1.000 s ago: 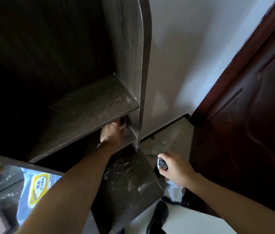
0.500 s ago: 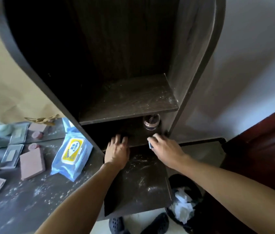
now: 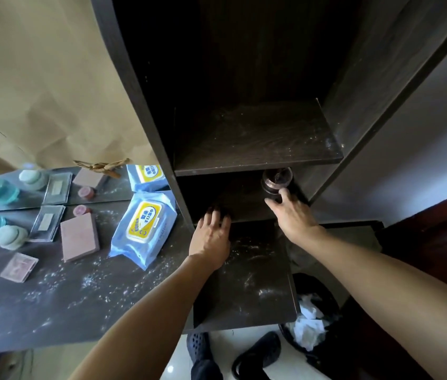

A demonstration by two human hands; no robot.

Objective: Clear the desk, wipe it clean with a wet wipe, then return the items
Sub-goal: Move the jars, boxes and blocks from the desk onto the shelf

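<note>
The left hand [image 3: 211, 237] lies palm down on the dark desk [image 3: 79, 297], fingers straight and slightly spread. Its fingertips reach into the shadow of the low compartment under the shelf [image 3: 258, 141], and it holds nothing.

The right hand [image 3: 293, 218] is stretched forward into the same compartment, to the right of the left hand and apart from it. Its thumb is spread to the left and its forefinger reaches a small round jar [image 3: 276, 182] that stands just beyond the fingertips, at the right end of the compartment. The finger appears to touch the jar's lower side. Whether the hand grips the jar cannot be told.

White powder is scattered over the desk around and below both hands.

Just left of the left hand lies a blue wet wipe pack [image 3: 142, 226] with a yellow label, flat on the desk and not touching the hand. Further left lie:
- a pink box [image 3: 79, 237]
- a clear flat case [image 3: 46, 223]
- a small pink pot [image 3: 81, 209]
- a pale green round container [image 3: 9, 237]
- a thin pink card [image 3: 19, 267]

Behind them a mirror [image 3: 101, 185] repeats them.

Below the right forearm, on the floor beside the desk, stands a dark bin [image 3: 326, 297] holding crumpled white tissue [image 3: 307, 322]. A dark shoe [image 3: 258, 355] is near it.
</note>
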